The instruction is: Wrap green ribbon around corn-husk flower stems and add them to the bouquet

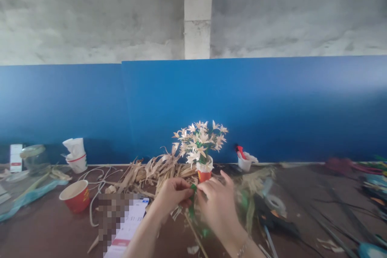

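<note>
A narrow green strip [192, 188] shows between my two hands, with more green hanging below it. My left hand [173, 195] is closed, its thumb and forefinger pinching the strip from the left. From the right, my right hand [218, 203] meets it with bent fingers drawn together at the strip's edge; its fingertips are partly hidden. Just beyond the hands stands a bunch of cream, star-shaped flowers [199, 139] with green stems, in a red paper cup [204, 175]. A thin pale stick [196, 234] lies below the hands.
Dry husks [157, 171] are heaped behind my left hand. A phone [128, 225] lies by my left forearm, and another red paper cup [75, 196] stands farther left. To the right are a tape roll [275, 204] and a white cup [244, 163]. A blue panel [169, 105] closes off the back.
</note>
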Available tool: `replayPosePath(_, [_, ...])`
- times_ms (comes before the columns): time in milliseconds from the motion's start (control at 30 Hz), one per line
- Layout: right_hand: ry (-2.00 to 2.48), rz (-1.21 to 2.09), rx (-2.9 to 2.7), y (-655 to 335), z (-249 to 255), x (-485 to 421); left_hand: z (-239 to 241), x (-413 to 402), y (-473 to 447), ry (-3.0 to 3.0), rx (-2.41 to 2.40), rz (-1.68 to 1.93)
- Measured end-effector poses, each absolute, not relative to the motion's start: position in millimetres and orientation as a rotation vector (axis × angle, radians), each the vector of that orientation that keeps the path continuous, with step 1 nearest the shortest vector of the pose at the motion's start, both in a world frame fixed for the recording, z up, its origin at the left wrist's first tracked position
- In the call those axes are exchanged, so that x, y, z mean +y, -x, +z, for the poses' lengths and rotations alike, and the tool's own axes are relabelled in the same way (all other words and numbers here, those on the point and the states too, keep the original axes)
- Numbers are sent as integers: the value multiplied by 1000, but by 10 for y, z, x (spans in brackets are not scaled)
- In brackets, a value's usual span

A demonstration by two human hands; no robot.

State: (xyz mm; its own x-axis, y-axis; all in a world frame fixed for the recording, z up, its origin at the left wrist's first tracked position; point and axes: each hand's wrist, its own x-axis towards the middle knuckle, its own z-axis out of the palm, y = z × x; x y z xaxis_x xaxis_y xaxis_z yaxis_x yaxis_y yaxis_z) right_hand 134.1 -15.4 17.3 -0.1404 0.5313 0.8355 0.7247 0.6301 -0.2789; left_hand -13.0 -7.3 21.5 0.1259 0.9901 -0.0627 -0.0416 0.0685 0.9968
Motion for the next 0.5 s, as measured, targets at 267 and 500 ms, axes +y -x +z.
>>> replayPosePath(267, [1012, -284, -1816, -1360, 154, -134, 208, -104, 70, -987, 999, 1143])
replayPosePath(500, [991, -271, -1814, -1345, 183, -165, 208, -77, 103, -1156, 1164, 1218])
